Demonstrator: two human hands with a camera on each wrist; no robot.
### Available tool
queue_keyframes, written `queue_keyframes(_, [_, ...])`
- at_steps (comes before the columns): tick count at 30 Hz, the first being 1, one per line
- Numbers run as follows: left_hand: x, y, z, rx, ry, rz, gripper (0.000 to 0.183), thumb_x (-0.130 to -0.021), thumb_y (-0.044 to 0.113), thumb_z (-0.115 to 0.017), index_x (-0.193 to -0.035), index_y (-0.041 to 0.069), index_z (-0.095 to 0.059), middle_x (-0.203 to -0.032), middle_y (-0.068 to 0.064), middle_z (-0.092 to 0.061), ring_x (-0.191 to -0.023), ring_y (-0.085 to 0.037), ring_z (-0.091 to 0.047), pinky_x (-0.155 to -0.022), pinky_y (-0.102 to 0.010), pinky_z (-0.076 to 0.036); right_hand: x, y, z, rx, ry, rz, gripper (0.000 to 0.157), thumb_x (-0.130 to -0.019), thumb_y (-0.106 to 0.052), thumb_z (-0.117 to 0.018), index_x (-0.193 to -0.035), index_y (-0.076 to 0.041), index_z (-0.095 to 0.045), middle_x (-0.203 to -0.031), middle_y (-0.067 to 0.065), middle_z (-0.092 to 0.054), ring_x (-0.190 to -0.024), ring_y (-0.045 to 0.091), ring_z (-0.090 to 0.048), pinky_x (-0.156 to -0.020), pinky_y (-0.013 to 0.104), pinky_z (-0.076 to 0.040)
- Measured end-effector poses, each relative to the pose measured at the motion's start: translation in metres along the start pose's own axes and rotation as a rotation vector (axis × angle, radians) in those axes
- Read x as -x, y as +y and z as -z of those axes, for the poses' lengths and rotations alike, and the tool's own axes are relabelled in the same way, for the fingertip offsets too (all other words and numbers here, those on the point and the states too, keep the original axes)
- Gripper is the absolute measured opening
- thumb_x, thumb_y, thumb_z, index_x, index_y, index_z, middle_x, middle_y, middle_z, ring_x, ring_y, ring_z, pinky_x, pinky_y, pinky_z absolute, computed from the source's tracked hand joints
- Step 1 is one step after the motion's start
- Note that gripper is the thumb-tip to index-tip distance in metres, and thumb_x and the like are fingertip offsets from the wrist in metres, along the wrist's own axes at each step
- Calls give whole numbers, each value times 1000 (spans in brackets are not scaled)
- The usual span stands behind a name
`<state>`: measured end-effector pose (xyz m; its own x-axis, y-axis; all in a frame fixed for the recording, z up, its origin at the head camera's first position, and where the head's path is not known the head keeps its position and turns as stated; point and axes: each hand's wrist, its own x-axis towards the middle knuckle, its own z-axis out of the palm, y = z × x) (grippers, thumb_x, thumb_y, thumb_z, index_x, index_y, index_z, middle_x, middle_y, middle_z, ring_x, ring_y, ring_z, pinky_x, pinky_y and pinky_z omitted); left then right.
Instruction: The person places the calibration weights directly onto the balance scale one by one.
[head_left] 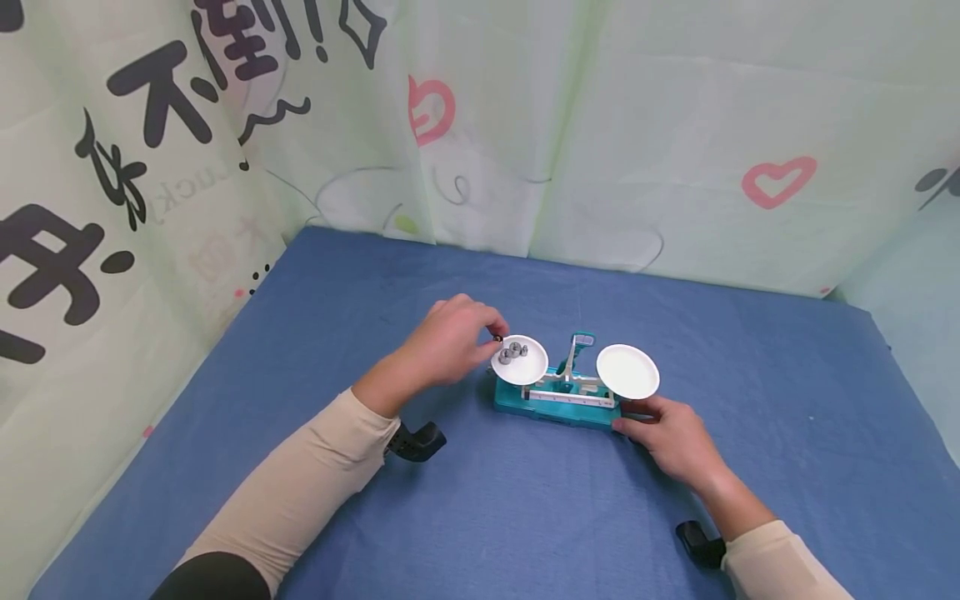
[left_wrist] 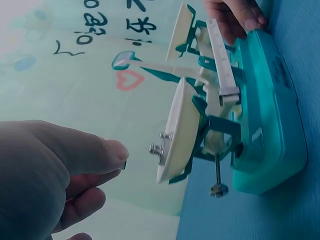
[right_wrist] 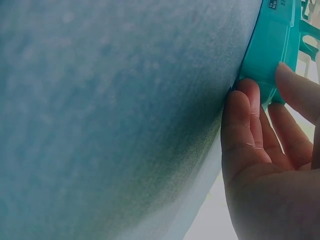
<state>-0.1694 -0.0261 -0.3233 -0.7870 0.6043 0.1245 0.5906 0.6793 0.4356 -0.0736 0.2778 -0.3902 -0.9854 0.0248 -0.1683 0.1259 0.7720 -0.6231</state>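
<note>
A teal balance scale [head_left: 558, 408] with two white pans stands on the blue cloth. Several small silver weights [head_left: 514, 350] sit on its left pan [head_left: 531, 372], while the right pan [head_left: 628, 372] is bare. At the left pan's outer rim, my left hand [head_left: 453, 337] pinches a small dark metallic piece between thumb and forefinger; mostly covered by the fingertips, only its edge shows in the left wrist view. My right hand [head_left: 670, 437] holds the right end of the teal base, thumb on its side and fingers around the end, as the right wrist view shows.
The blue cloth [head_left: 480, 517] covers the whole table. A pale printed curtain [head_left: 637, 108] hangs along the back and left edges. Between the pans rises the scale's pointer [head_left: 573, 354], and an adjusting nut [left_wrist: 219, 190] sticks out beneath the left pan.
</note>
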Motion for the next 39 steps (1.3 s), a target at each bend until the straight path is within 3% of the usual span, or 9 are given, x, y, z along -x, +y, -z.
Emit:
queue_keyframes(12, [-8, 15, -9, -7, -69, -37, 16, -96, 14, -69, -110, 15, -75, -109, 3, -71, -105, -21, -56, -91, -45, -43, 1, 0, -2, -6, 8, -3, 45, -93, -22, -71, -124, 9, -63, -122, 25, -65, -108, 39, -64, -87, 50, -52])
queue_keyframes(23, [-13, 14, -23, -24, -76, -90, 18, -95, 8, -64, -106, 15, -76, -104, 3, -71, -96, -18, -56, -82, -37, -45, 1, 2, -2, 3, 6, 8, 45, -93, -23, -70, -125, 8, -63, -122, 25, -65, -109, 40, -63, -88, 52, -50])
queue_keyframes(39, [-12, 13, -26, -34, -71, -90, 17, -96, 8, -64, -105, 16, -76, -104, 3, -70, -105, -21, -52, -91, -42, -42, 0, 2, -2, -5, 6, 11, 45, -93, -21, -70, -126, 8, -63, -123, 25, -65, -110, 39, -63, -89, 52, -50])
